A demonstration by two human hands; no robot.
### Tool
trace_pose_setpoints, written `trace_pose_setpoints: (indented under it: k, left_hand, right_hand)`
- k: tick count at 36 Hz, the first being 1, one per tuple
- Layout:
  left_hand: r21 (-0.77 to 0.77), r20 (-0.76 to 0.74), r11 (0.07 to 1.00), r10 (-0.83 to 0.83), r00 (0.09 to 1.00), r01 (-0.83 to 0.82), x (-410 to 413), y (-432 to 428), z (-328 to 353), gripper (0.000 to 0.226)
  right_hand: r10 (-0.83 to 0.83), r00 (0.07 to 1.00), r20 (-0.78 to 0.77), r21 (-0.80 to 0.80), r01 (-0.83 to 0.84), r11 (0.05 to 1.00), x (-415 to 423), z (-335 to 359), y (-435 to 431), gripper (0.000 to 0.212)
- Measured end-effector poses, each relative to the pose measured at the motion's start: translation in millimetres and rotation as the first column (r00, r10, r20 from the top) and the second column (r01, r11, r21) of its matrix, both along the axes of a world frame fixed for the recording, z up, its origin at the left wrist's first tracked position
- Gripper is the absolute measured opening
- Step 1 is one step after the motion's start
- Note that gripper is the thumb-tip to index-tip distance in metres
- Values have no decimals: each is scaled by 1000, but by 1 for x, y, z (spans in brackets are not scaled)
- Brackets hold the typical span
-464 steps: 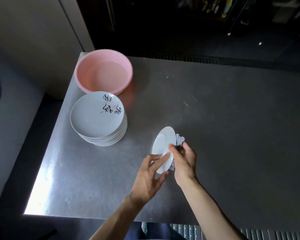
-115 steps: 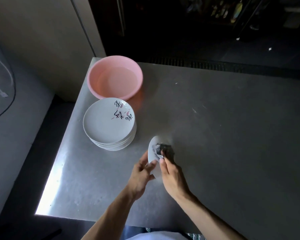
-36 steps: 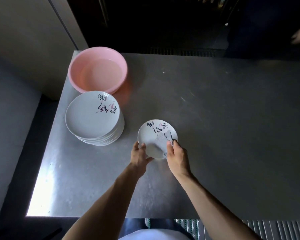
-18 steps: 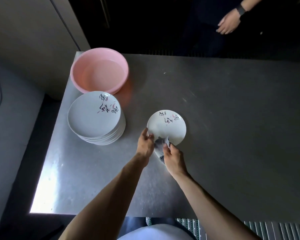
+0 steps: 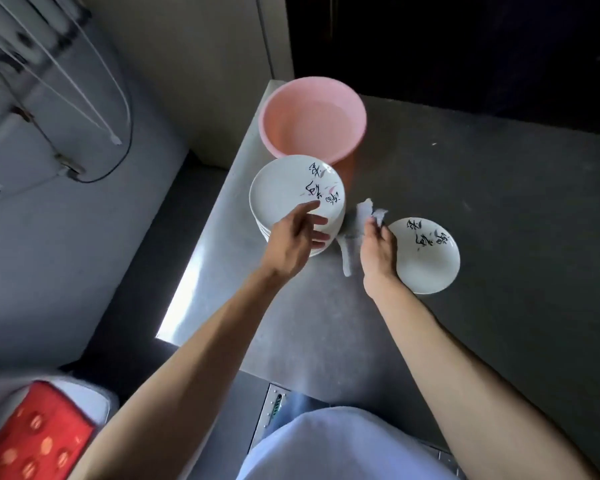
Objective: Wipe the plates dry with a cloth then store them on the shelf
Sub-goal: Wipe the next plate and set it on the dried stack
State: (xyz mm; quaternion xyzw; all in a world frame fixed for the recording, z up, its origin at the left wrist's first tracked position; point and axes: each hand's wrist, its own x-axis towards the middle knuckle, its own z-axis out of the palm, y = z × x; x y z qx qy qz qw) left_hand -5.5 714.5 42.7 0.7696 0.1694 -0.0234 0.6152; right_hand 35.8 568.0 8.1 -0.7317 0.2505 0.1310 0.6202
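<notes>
the left hand [image 5: 295, 237] hovers over the near right rim of the stack of plates [image 5: 284, 188], fingers straight and loosely spread, holding nothing; whether the fingertips touch the top plate cannot be told. it is plainly the nearer hand to the stack, so lifting the top plate looks like its job. the plates are round and lie flat, so there is no long axis to match and the near rim is the likely place to grasp. the right hand [image 5: 378, 251] is just right of the stack, pinching the cloth [image 5: 362, 220], which trails onto the table [image 5: 499, 202]. a single plate [image 5: 426, 258] lies flat, right of the stack and beyond that hand. the pink basin [image 5: 312, 116] sits behind the stack, touching it or nearly so. half a second ago both hands held that single plate with the cloth; now it is set down and the left hand has crossed to the stack.
</notes>
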Motion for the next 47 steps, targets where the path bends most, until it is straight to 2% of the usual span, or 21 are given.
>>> trace_pose_setpoints:
  k: [3,7,9,11,13,17,21,25,30,34,39,42,47]
  left_hand:
    - [-14,13,987,159,987,-159,-7,26,2,35]
    - [254,56,921,291,955,-295,-9,60,1,34]
    - [358,21,887,306,952,-292,-5,74,-2,41]
    - [385,-70,890,291,954,-243,1,83,-5,40]
    - [350,-101,912,262,960,-212,5,86,-8,27]
    - [183,-103,941,306,947,-284,9,80,-2,36]
    - [46,-86,931,366,927,-363,8,78,-5,34]
    - [6,-59,927,374,926,-374,6,80,-7,34]
    - [33,-36,928,372,928,-371,4,83,-10,32]
    - [55,0,931,360,933,-360,5,81,-3,39]
    - [68,62,951,297,953,-301,6,77,0,35]
    - [4,65,973,232,971,-232,5,71,5,33]
    - [-191,23,970,160,987,-153,9,46,20,26]
  right_hand:
    - [-5,1000,26,-6,6,1000,16,5,12,47]
    - [22,995,102,-38,-18,999,29,12,23,40]
    - [48,987,151,-46,-41,998,33,16,26,30]
    - [65,978,196,-46,-57,997,35,20,29,23]
    - [77,971,226,-58,-65,996,37,23,31,22]
    - [92,966,243,-102,-69,992,39,24,36,19]
    - [70,976,207,-116,-47,992,39,26,35,27]
    - [75,978,196,-143,-47,989,41,28,38,33]
    - [47,979,200,-156,-16,988,42,29,42,35]
    - [26,979,204,-141,3,990,42,30,45,28]
    - [-8,985,171,-103,26,994,41,29,41,26]
    - [-53,986,160,-61,64,996,39,33,38,32]
    - [-125,979,163,-55,135,989,37,39,19,30]
